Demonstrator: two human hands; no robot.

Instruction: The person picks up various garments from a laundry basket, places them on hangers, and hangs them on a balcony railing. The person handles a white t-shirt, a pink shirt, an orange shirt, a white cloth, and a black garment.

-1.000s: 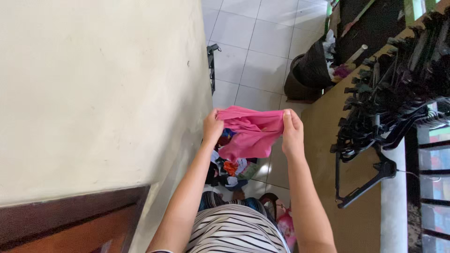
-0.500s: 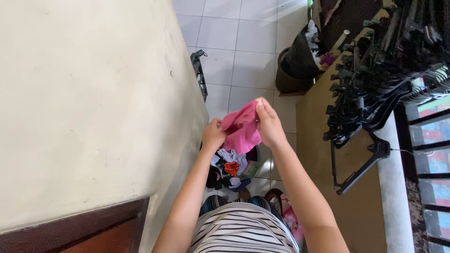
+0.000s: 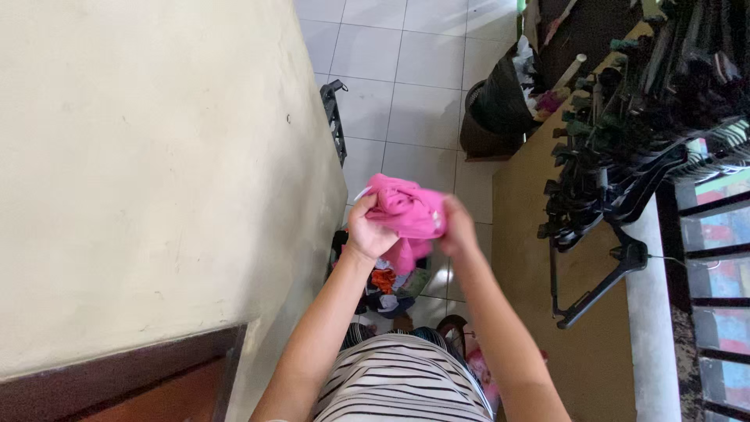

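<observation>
Hands drawn together, pink cloth (image 3: 406, 212) bunched between left grip (image 3: 367, 233) and right grip (image 3: 457, 227), both clutching it

I see a cream wall (image 3: 148, 164) filling the left half of the frame, with a dark brown wooden edge (image 3: 117, 383) at the lower left. White floor tiles (image 3: 406, 70) run up the middle. At the upper right a cluster of black hangers (image 3: 625, 148) sits over a brown board (image 3: 539, 234), beside a dark bin (image 3: 496, 105). Below centre lies what may be a heap of clothes (image 3: 387, 285).
</observation>
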